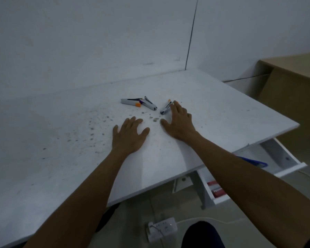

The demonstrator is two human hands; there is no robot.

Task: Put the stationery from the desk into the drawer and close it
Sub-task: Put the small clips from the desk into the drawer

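Observation:
Three grey pens lie on the white desk [61,131]. One pen with an orange cap [131,102] and a second pen [150,104] form a V at the middle back. A third pen [166,109] lies just right of them, with the fingertips of my right hand [178,122] touching its side. My left hand [130,136] rests flat on the desk, fingers spread, holding nothing. Under the desk's right edge the white drawer [290,169] stands pulled out, with red items [217,191] and a blue item [256,162] inside.
Small crumbs and dark specks litter the desk around my hands. A white wall runs behind the desk. A cardboard box [290,97] stands at the right. A white power strip [162,228] with cables lies on the floor below the desk's front edge.

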